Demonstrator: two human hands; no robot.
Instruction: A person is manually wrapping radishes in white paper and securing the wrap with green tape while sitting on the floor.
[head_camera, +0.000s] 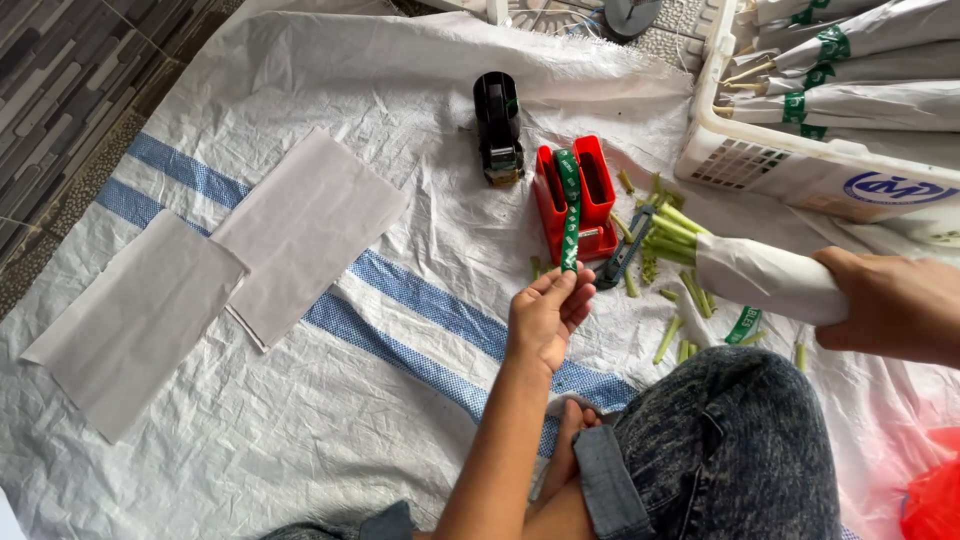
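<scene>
My left hand (545, 315) pinches the end of a green tape strip (570, 205) that runs up to a red tape dispenser (578, 195) on the white woven sheet. My right hand (895, 305) grips a bundle of green stalks wrapped in white paper (760, 275), held level with the stalk ends (672, 235) pointing left toward the dispenser. A small cutter with a dark handle (625, 250) lies just below the stalk ends. Cut green stalk pieces (680, 330) lie scattered under the bundle.
A black tape dispenser (498, 125) stands behind the red one. Two white paper sheets (305, 230) (135, 320) lie at left. A white plastic crate (800, 165) with several wrapped bundles sits at top right. My denim-clad knee (730, 450) is at the bottom; something red (935, 495) shows at the corner.
</scene>
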